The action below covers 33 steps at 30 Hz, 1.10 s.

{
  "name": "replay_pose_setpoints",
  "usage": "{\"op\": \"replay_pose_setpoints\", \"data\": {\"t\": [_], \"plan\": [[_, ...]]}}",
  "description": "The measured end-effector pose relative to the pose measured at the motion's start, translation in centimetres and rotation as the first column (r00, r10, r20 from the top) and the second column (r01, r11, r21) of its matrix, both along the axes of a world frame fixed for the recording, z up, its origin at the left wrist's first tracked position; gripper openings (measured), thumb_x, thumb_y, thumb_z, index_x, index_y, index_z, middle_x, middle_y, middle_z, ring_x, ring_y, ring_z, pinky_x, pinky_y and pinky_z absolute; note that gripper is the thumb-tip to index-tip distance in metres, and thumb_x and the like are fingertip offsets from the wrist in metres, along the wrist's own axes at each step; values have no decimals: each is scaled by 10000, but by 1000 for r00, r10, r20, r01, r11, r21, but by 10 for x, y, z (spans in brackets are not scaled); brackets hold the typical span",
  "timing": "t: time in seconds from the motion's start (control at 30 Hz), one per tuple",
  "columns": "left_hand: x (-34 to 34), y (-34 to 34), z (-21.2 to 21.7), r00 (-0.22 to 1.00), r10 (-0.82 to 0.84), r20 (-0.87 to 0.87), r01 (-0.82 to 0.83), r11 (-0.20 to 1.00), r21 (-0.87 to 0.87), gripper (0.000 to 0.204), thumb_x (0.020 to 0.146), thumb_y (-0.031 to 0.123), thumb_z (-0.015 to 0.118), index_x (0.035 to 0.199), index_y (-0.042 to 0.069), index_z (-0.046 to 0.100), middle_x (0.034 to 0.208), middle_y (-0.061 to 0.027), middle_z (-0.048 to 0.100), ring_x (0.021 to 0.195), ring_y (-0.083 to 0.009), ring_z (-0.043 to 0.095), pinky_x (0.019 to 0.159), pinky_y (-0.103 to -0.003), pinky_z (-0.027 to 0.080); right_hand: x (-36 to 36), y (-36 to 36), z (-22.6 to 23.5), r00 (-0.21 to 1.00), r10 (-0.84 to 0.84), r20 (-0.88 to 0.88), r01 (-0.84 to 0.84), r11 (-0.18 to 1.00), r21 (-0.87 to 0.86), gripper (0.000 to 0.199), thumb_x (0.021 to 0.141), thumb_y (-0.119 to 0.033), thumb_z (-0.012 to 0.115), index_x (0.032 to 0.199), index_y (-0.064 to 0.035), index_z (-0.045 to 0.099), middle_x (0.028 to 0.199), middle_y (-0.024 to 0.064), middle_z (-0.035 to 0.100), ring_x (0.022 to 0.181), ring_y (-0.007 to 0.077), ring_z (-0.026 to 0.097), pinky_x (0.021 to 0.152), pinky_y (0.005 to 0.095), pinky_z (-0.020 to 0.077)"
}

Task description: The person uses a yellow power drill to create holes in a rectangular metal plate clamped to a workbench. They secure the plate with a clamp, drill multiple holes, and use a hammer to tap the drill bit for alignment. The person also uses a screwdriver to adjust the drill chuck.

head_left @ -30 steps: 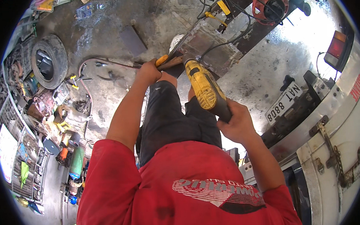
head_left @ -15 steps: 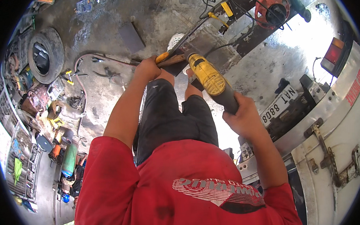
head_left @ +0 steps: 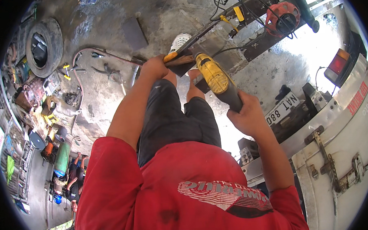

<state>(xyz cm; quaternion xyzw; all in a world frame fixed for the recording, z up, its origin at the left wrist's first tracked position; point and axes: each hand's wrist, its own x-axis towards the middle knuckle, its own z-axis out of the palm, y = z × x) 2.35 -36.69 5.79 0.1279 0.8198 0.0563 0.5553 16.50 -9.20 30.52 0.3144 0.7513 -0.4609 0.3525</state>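
Observation:
My right hand (head_left: 246,114) is closed around the dark grey rear of a yellow angle grinder (head_left: 215,78). Its long body points away from me and a little left. The grinder's working end sits close to a dark bar and plate, and I cannot see exactly what it touches. My left hand (head_left: 154,68) is closed at the near end of a yellow-orange handle (head_left: 170,57), with a brown, wood-like strip (head_left: 181,60) beside it. The fingers hide most of what they grip. A white shoe (head_left: 180,42) shows just beyond.
A red cable reel (head_left: 282,19) with loose black cable rests on a dark beam at far right. Nearer stands a white vehicle's rear with a tail light (head_left: 338,66). A tyre (head_left: 44,48), a hose and a green cylinder (head_left: 62,159) lie leftward. A person (head_left: 74,181) is at lower left.
The view has shifted slightly, with the floor and surrounding things moving in the picture. Both hands keep their grips, and the grinder stays at nearly the same place and angle.

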Motion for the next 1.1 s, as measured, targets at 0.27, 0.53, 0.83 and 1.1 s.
{"op": "replay_pose_setpoints", "data": {"t": [0.27, 0.53, 0.83, 1.1], "plan": [[-1, 1, 5, 1000, 20, -19, -20, 1000, 3, 610, 796, 193, 681, 1401, 116, 656, 1248, -233, 740, 1185, -418, 696, 1021, -495, 558, 12, -4, 8, 1000, -8, 10, 8, 1000, 28, 379, 753, -59, 702, 1119, 38, 681, 930, 267, 723, 895, 457, 731, 800, 451, 572], [-3, 2, -2, 1000, -13, -18, 12, 999, -47, 553, 820, 159, 665, 1373, 156, 667, 1291, -189, 734, 1228, -378, 691, 1047, -485, 555, 32, 11, 36, 990, -108, -92, 113, 993, 43, 366, 756, -47, 678, 1112, 37, 685, 877, 223, 724, 805, 359, 738, 775, 408, 570], [-3, 4, 1, 999, -36, -31, 35, 998, -46, 526, 836, 190, 656, 1359, 140, 668, 1272, -206, 737, 1214, -390, 694, 1042, -497, 558, 32, 13, 20, 987, -121, -109, 129, 989, 74, 266, 761, -42, 674, 1014, 40, 667, 846, 216, 718, 774, 354, 732, 757, 406, 566], [-3, 1, -3, 1000, -14, -18, 13, 999, -46, 674, 787, 191, 672, 1458, 145, 633, 1282, -238, 731, 1202, -421, 694, 1032, -499, 559, 34, 13, 6, 991, -117, -64, 120, 992, 49, 282, 760, -46, 685, 1030, 32, 675, 857, 221, 724, 792, 387, 733, 767, 423, 571]]}}
